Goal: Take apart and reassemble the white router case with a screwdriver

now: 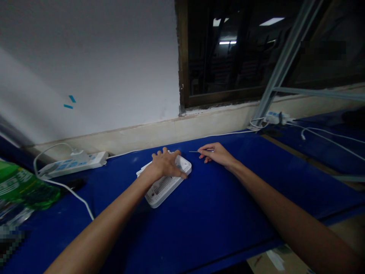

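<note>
A white perforated plastic piece (168, 185) lies at a slant on the blue tabletop (199, 213). My left hand (166, 164) rests over its upper part, fingers spread across it and the thumb at its right edge. Part of the piece is hidden under that hand. To the right, my right hand (213, 153) is closed in a pinch around a thin metal rod-like tool (194, 152), whose tip points left toward the white piece without touching it.
A white power strip (76, 164) with a plug and cable lies at the left, near a green bottle (28, 186). Another power strip (275, 117) and loose cables sit by a metal frame (269, 93) at the back right. A wall and window stand behind.
</note>
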{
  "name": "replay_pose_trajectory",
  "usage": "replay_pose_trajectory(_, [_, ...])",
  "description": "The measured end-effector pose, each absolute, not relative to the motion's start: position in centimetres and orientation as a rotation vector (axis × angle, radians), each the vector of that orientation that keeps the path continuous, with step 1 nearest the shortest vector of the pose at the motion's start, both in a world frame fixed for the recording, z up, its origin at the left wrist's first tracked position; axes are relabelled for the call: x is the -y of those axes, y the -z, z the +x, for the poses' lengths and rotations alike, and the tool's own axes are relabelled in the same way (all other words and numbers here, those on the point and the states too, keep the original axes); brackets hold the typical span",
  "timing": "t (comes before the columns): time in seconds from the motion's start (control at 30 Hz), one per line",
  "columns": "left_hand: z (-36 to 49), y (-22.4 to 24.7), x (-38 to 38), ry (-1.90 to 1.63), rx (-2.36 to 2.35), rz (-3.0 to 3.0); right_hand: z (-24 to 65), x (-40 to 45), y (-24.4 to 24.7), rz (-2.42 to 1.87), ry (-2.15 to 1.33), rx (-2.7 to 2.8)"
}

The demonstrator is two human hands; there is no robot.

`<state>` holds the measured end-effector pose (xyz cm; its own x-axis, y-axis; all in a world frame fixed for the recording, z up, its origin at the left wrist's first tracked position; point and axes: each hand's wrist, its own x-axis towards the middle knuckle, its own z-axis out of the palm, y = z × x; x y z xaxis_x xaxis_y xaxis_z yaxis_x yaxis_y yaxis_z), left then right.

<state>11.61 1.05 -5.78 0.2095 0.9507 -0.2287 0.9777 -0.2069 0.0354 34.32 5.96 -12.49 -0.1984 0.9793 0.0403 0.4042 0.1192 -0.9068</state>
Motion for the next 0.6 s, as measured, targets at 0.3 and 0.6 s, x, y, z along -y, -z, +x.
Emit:
replay_pose_trajectory(0.3, [8.5, 2.0, -0.6, -0.630, -1.400, 2.268, 34.2, -5.3, 12.7, -1.318, -0.711, 2.004])
replay_pose_trajectory(0.6, [4.1, 4.3, 1.4, -0.891, -1.183, 2.139, 34.2, -4.9, 12.8, -1.420, -0.345, 2.127])
